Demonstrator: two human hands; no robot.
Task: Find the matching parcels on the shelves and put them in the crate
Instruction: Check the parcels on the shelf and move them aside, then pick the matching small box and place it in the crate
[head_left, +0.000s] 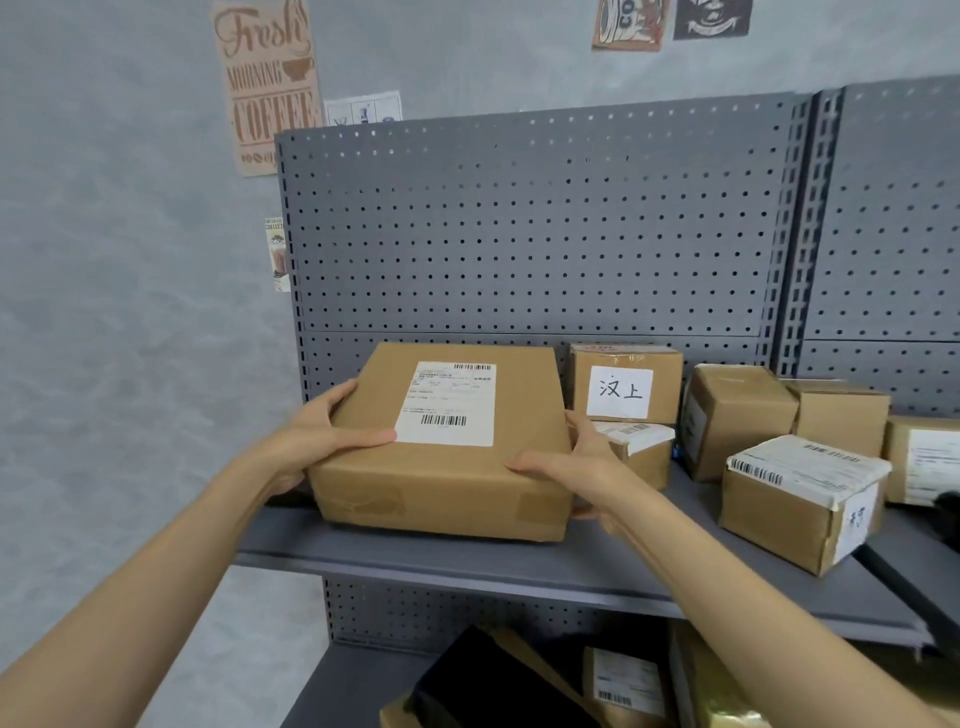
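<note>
A large flat cardboard parcel with a white shipping label lies at the left end of the grey shelf. My left hand grips its left side, thumb across the top. My right hand grips its right front corner, thumb on the top edge. To its right a small box with a handwritten white label stands on another small box. No crate is in view.
Further right on the shelf are a tilted brown box, a box with a torn white label and others behind. A lower shelf holds a black package and more parcels. A perforated grey back panel rises behind.
</note>
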